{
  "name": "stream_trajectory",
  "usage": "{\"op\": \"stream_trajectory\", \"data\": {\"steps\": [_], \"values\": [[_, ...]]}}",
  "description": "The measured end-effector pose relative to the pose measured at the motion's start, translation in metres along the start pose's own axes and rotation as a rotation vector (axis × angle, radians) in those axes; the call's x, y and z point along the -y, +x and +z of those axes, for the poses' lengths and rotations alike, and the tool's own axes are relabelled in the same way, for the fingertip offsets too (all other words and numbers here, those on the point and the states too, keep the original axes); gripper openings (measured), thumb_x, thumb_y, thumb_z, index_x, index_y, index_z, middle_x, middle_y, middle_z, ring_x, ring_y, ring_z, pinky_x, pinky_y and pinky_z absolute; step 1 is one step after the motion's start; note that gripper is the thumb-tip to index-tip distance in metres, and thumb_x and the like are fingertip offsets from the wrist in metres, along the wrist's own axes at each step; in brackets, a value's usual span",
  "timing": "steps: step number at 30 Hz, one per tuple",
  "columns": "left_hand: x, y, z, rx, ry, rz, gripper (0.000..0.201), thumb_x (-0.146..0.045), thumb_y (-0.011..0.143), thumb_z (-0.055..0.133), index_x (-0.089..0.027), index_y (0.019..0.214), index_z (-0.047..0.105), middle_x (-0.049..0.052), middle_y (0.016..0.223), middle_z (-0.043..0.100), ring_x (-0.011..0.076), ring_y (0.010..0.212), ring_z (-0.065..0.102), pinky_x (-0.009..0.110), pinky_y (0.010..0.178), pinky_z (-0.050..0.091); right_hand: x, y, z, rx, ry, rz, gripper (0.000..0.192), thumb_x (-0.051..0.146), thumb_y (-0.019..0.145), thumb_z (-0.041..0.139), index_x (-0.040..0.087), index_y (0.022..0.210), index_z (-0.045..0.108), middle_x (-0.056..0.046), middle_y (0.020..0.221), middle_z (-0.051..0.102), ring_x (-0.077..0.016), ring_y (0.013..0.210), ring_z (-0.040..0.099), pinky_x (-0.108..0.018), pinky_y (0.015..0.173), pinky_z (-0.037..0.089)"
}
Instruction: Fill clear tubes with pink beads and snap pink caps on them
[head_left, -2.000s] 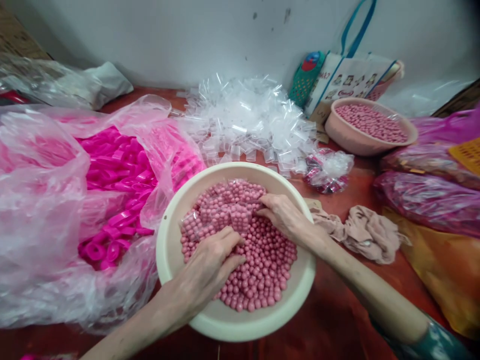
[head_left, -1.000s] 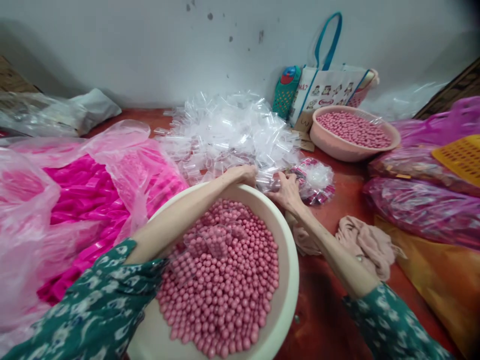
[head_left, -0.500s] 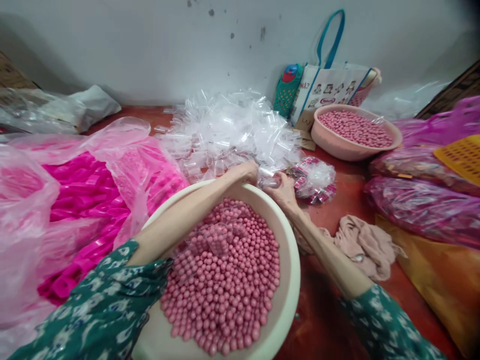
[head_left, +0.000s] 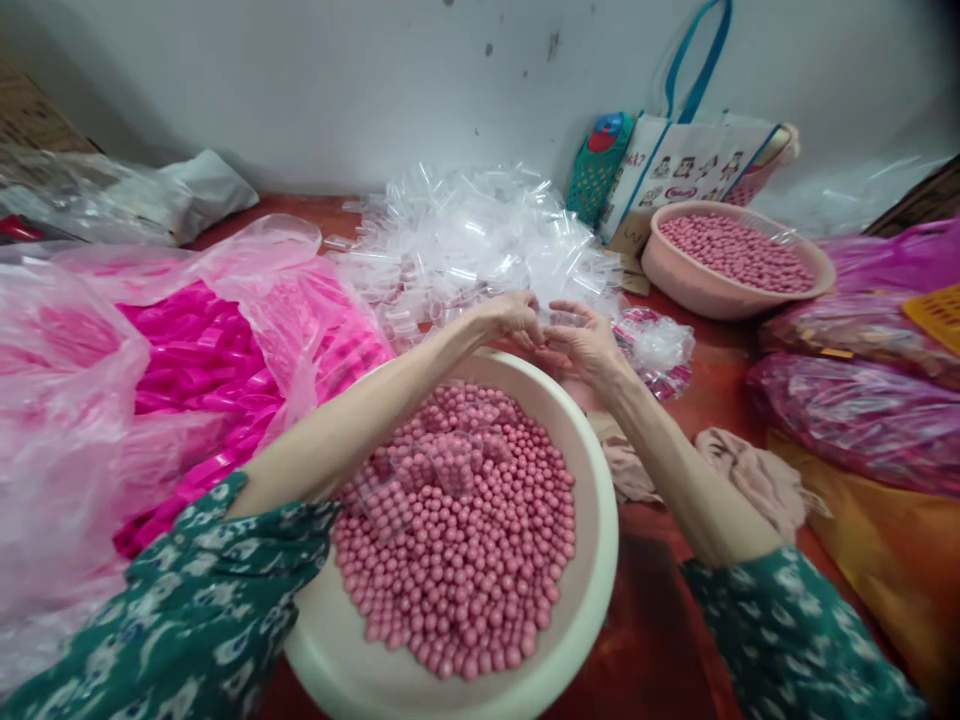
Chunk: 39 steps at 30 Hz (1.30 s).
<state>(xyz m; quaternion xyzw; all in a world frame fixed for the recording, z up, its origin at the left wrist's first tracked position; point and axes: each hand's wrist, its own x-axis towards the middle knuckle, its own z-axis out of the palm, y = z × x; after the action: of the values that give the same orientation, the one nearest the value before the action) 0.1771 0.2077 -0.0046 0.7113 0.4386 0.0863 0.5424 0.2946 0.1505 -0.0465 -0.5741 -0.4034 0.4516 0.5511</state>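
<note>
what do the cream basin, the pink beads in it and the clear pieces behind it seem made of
Cream basin: probably plastic, satin, with a smooth, thick rim. Pink beads: perhaps plastic, softly shiny with small highlights; material uncertain. Clear pieces: likely glossy plastic, see-through with bright glints.

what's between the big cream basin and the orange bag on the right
Crumpled beige cloth lies there on the red surface, with the right forearm crossing in front and hiding part of it, in the head view.
</note>
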Motion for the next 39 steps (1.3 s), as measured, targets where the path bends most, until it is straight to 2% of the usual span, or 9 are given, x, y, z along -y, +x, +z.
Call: {"op": "stream_trajectory", "data": {"steps": [5, 11, 15, 18, 21, 24, 30, 35, 39], "values": [[-0.018, -0.035, -0.012, 0.003, -0.065, 0.117, 0.056, -0.002, 0.073, 0.061, -0.007, 0.124, 0.038, 0.002, 0.075, 0.06, 0.0112, 0.065, 0.061, 0.029, 0.071, 0.051, 0.037, -0.028, -0.001, -0.053, -0.063, -0.226, 0.037, 0.017, 0.063, 0.07, 0.017, 0.098, 0.06, 0.003, 0.073, 0.061, -0.0106, 0.063, 0.056, -0.027, 0.065, 0.048], [-0.019, -0.133, -0.009, 0.002, -0.003, 0.304, 0.041, -0.025, 0.076, 0.064, -0.015, 0.115, 0.051, 0.006, 0.093, 0.064, 0.0181, 0.082, 0.063, 0.031, 0.073, 0.051, 0.062, -0.111, 0.003, 0.094, -0.228, -0.35, 0.027, 0.028, 0.075, 0.066, 0.022, 0.101, 0.062, -0.003, 0.096, 0.065, -0.0181, 0.084, 0.062, -0.033, 0.074, 0.05], [0.018, -0.209, 0.013, -0.105, 0.191, 0.284, 0.05, -0.036, 0.078, 0.063, -0.026, 0.125, 0.047, 0.005, 0.121, 0.058, 0.0247, 0.108, 0.056, 0.038, 0.088, 0.049, 0.043, -0.169, 0.012, 0.304, -0.276, -0.288, 0.024, 0.025, 0.081, 0.061, 0.025, 0.105, 0.06, -0.003, 0.104, 0.064, -0.0185, 0.092, 0.061, -0.033, 0.081, 0.05], [0.059, -0.259, 0.032, -0.114, 0.365, 0.205, 0.059, -0.034, 0.085, 0.054, -0.037, 0.138, 0.029, 0.001, 0.145, 0.036, 0.0248, 0.132, 0.035, 0.04, 0.105, 0.036, 0.01, -0.195, 0.016, 0.485, -0.399, -0.298, 0.022, 0.023, 0.083, 0.058, 0.027, 0.105, 0.059, -0.004, 0.102, 0.064, -0.0205, 0.096, 0.06, -0.034, 0.081, 0.05], [0.091, -0.291, 0.046, -0.089, 0.475, 0.206, 0.06, -0.026, 0.091, 0.044, -0.036, 0.143, 0.017, 0.0, 0.15, 0.026, 0.0235, 0.137, 0.026, 0.037, 0.108, 0.032, -0.02, -0.202, 0.012, 0.646, -0.523, -0.406, 0.043, 0.025, 0.084, 0.055, 0.028, 0.126, 0.045, -0.006, 0.126, 0.053, -0.0228, 0.123, 0.044, -0.041, 0.099, 0.04], [0.105, -0.301, 0.052, -0.185, 0.582, 0.199, 0.064, -0.027, 0.089, 0.047, -0.032, 0.144, 0.015, 0.004, 0.153, 0.017, 0.0262, 0.138, 0.023, 0.04, 0.11, 0.028, -0.032, -0.193, 0.005, 0.698, -0.629, -0.435, 0.049, 0.024, 0.084, 0.053, 0.027, 0.131, 0.04, -0.006, 0.13, 0.05, -0.0217, 0.122, 0.044, -0.042, 0.1, 0.037], [0.105, -0.299, 0.052, -0.206, 0.658, 0.278, 0.056, -0.033, 0.087, 0.051, -0.03, 0.139, 0.029, 0.007, 0.149, 0.027, 0.0285, 0.136, 0.027, 0.045, 0.109, 0.03, -0.016, -0.171, -0.005, 0.761, -0.797, -0.407, 0.023, 0.024, 0.081, 0.058, 0.027, 0.104, 0.057, -0.004, 0.1, 0.062, -0.0224, 0.095, 0.056, -0.037, 0.083, 0.045], [0.095, -0.288, 0.053, -0.089, 0.611, 0.403, 0.046, -0.016, 0.093, 0.035, -0.026, 0.137, 0.031, 0.007, 0.143, 0.037, 0.0232, 0.136, 0.026, 0.045, 0.112, 0.022, 0.004, -0.172, -0.011, 0.751, -0.981, -0.517, 0.006, 0.02, 0.086, 0.051, 0.021, 0.089, 0.056, -0.007, 0.094, 0.057, -0.0206, 0.088, 0.053, -0.035, 0.081, 0.041], [0.101, -0.267, 0.054, 0.003, 0.602, 0.487, 0.047, -0.009, 0.093, 0.023, -0.019, 0.138, 0.025, 0.01, 0.144, 0.034, 0.0191, 0.137, 0.022, 0.041, 0.112, 0.022, 0.023, -0.177, -0.013, 0.781, -1.099, -0.584, 0.016, 0.011, 0.09, 0.038, 0.018, 0.088, 0.052, -0.006, 0.087, 0.054, -0.0181, 0.078, 0.05, -0.032, 0.075, 0.041]]}}
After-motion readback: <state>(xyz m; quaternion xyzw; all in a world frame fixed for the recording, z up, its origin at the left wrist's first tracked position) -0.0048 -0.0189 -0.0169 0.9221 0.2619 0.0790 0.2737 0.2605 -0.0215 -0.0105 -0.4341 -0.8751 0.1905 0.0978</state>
